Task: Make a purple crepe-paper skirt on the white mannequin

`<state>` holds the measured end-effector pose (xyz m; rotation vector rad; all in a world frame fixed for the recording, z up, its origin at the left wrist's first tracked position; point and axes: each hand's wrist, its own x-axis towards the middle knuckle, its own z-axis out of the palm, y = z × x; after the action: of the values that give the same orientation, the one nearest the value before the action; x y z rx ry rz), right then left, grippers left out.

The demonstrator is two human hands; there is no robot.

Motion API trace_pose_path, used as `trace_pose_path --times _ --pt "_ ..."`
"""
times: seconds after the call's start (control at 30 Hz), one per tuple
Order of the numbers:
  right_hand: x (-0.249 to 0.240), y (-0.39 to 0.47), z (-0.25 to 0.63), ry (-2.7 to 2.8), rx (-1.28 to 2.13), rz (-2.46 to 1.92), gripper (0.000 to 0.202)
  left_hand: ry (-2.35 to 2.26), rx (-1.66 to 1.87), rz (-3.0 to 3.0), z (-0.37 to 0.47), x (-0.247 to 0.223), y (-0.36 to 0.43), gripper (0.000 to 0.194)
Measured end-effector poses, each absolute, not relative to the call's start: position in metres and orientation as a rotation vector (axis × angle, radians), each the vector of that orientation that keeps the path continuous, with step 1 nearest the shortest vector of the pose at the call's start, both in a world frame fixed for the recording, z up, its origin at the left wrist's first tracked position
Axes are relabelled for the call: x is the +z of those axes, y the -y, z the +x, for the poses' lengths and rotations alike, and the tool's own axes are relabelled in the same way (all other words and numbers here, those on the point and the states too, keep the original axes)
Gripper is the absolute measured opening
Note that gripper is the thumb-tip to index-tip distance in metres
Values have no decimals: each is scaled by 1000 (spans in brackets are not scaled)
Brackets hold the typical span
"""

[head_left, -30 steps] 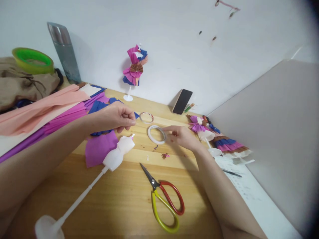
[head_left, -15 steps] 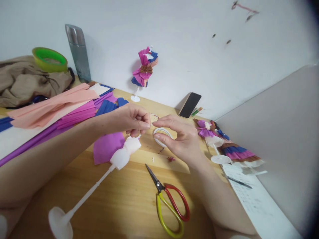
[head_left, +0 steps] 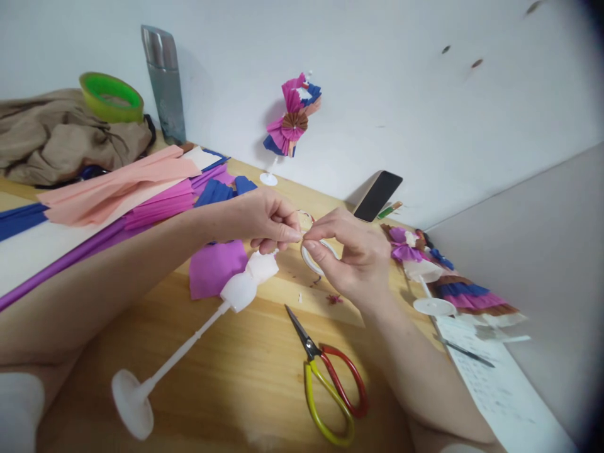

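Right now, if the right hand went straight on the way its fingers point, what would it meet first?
The right hand points leftward, so it would first meet the left hand; their fingertips already look touching over the white tape ring, though depth is unclear.

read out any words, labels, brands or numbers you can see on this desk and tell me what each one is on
Nothing here can be read.
Paper sheet at the right edge: rows of small print, too small and blurred to make out.
Phone leaning on the wall: screen dark, no text.
Flask, scissors, white tape roll by the right hand and left hand: no label or brand shows.
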<state>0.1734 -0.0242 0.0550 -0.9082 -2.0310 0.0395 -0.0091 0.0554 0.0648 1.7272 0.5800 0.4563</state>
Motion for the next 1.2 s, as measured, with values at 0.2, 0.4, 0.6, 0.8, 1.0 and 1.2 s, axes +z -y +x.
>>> trace_pose_path --times 0.2,0.4,0.6,0.8,1.0,1.2 --pt "52 26 170 1973 -22 -890 12 -702 402 1813 -22 64 -75 14" --pt "41 14 179 1831 494 -1062 15 -1122 244 2059 -29 60 -64 26" --pt "25 -4 182 1716 864 -1219 11 -1163 205 2115 -35 24 -28 31" --pt "30 -23 174 1984 889 -1185 12 -1251 339 2020 -37 11 -6 18" --pt "37 -39 163 2226 943 -1168 9 -1310 411 1931 -35 13 -4 24" --pt "39 -49 156 2330 1076 -1224 5 -1295 531 1837 -33 -1 -7 21"
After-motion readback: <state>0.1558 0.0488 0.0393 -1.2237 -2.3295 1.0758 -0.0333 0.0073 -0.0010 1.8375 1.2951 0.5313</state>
